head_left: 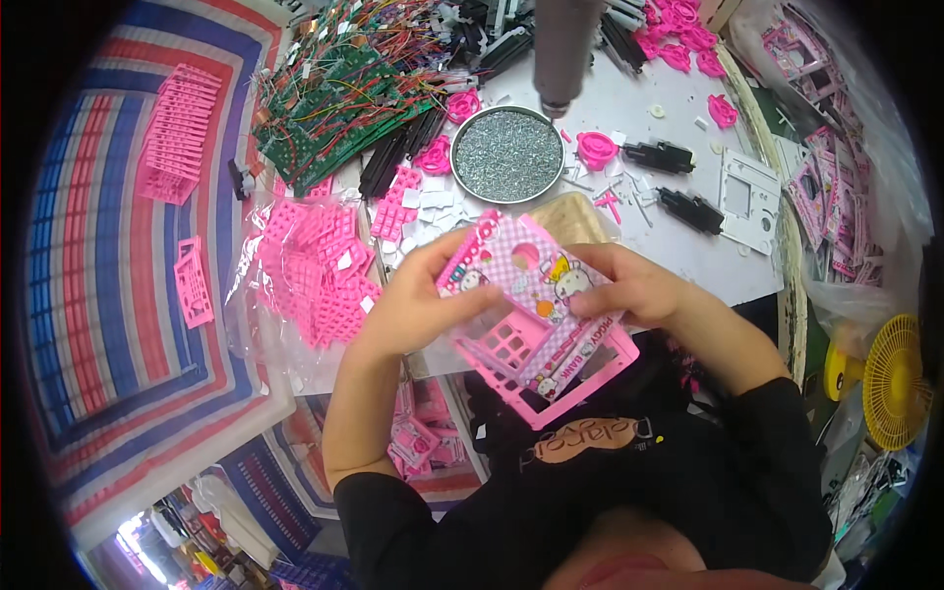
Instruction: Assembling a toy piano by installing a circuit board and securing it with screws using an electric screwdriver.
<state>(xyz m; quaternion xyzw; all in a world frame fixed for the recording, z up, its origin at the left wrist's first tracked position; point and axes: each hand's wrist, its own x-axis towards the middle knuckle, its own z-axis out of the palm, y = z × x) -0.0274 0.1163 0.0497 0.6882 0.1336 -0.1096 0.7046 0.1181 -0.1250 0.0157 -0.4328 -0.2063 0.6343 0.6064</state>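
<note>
Both my hands hold a pink printed piggy-bank panel (543,285), tilted in front of my chest. Cartoon figures cover its checked face, which has a round hole and a large window opening. Through the window a pink grid (508,341) shows, and a pink frame edge (580,391) runs along the lower side. My left hand (423,295) grips the left edge, thumb on the face. On the right edge, my right hand (634,285) presses its thumb near a printed figure. The other fingers are mostly hidden behind the panel.
Beyond the panel stand a round tin of small screws (507,154) and a hanging cylindrical tool (566,59). Wired green circuit boards (324,143) and bagged pink keypads (315,246) lie left. Black modules (659,155), a white panel (752,206) and bagged printed panels (836,187) lie right.
</note>
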